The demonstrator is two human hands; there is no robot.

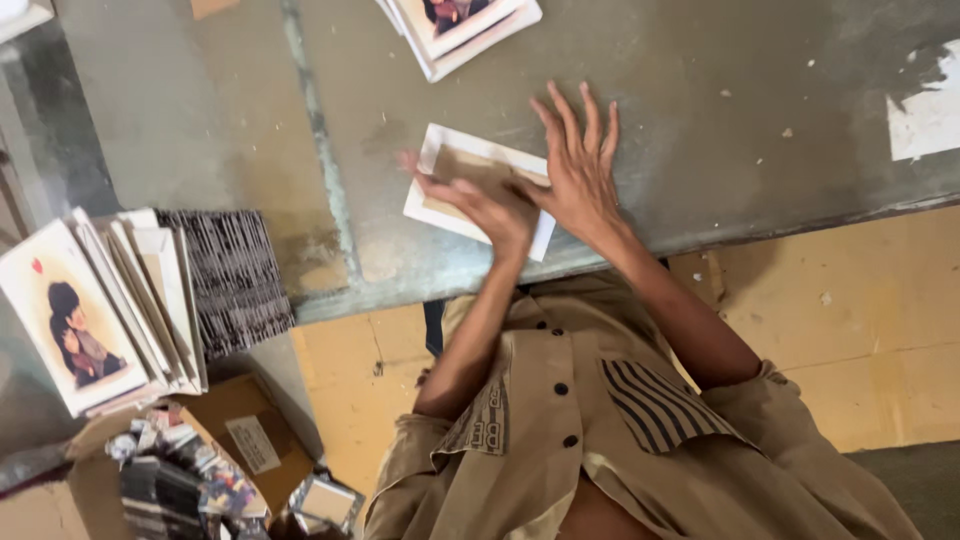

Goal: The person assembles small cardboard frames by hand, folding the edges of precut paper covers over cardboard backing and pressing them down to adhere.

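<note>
- A fan of cards (110,310) stands at the far left of the tabletop (700,130); the front 1 shows a drawn couple and a small red heart.
- Just right of it, touching, lies a stack of dark striped sheets (235,280).
- Below these, off the tabletop, an open carton (240,420) holds mixed printed pieces.
- A pile of picture cards (465,30) lies at the top edge, well apart from the hands.
- Near the front edge of the tabletop, at centre, lies a white card with a brown panel (460,175), flat and slightly turned.
- The left hand (480,205) rests on top of that card, blurred; its grip looks flat and loose rather than closed, fingers pointing left across the brown panel.
- The right hand (580,170) lies flat with its 5 fingers spread wide, palm down, on the card's right end and the tabletop beside it, holding nothing.
- A white patch (925,115) marks the tabletop at far right.
</note>
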